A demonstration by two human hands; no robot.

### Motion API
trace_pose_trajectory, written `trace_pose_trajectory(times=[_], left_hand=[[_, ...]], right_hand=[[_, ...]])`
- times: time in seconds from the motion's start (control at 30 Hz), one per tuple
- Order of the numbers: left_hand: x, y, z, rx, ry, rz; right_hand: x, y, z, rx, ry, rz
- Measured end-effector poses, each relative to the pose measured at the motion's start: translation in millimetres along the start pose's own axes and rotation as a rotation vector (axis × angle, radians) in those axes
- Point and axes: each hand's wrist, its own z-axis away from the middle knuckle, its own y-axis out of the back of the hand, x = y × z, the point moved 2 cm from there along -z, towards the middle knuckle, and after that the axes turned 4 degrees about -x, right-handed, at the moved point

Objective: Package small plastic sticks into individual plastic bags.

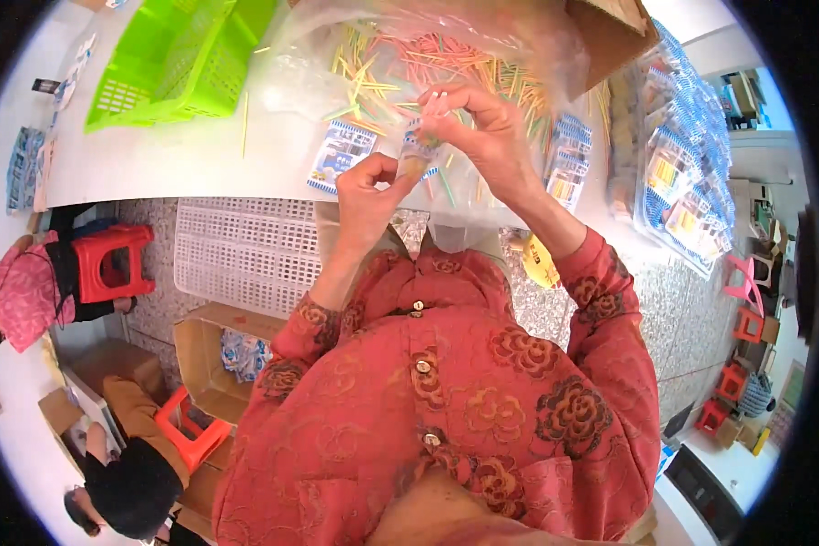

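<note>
My left hand (370, 196) pinches the lower part of a small, partly clear packet (413, 159) above the table's front edge. At the packet's top, my right hand (487, 132) has its thumb and fingers closed together; small white bits show at the fingertips, too small to name. Beyond both hands lies a clear plastic bag (305, 68) with loose thin sticks (437, 56) in pink, yellow and green. Blue-and-white packets (339, 156) lie flat just left of my hands. More such packets (569, 159) lie to the right of my right wrist.
A green basket (168, 77) stands at the far left of the white table (200, 168). A cardboard box (610, 36) is at the back, with a heap of filled packets (678, 173) at the right. Below sits a white plastic crate (246, 255). Two people sit at the left.
</note>
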Motion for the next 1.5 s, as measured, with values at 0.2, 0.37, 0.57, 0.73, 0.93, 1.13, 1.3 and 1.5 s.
trace_pose_trajectory(times=[0.2, 0.37, 0.57, 0.73, 0.93, 1.13, 1.3, 1.5], left_hand=[[1, 1, 1, 0.037, -0.054, -0.053], [12, 3, 2, 0.037, -0.101, -0.168], [22, 0, 5, 0.046, -0.215, -0.245], [21, 1, 7, 0.082, -0.266, -0.252], [17, 1, 7, 0.064, -0.232, -0.207], [18, 2, 6, 0.031, -0.183, -0.179], [21, 0, 4, 0.031, -0.194, -0.205], [15, -8, -15, 0.004, -0.197, -0.186]], right_hand=[[-2, -2, 0, -0.051, -0.02, 0.028], [-5, 1, 1, -0.039, -0.004, -0.003], [-14, -2, 6, 0.003, 0.055, 0.039], [-18, -5, 10, -0.033, 0.077, 0.079], [-19, -4, 11, -0.122, 0.052, 0.144], [-23, -1, 12, -0.158, 0.066, 0.181], [-26, 3, 8, -0.205, -0.005, 0.16], [-16, 4, -5, -0.25, -0.024, 0.264]])
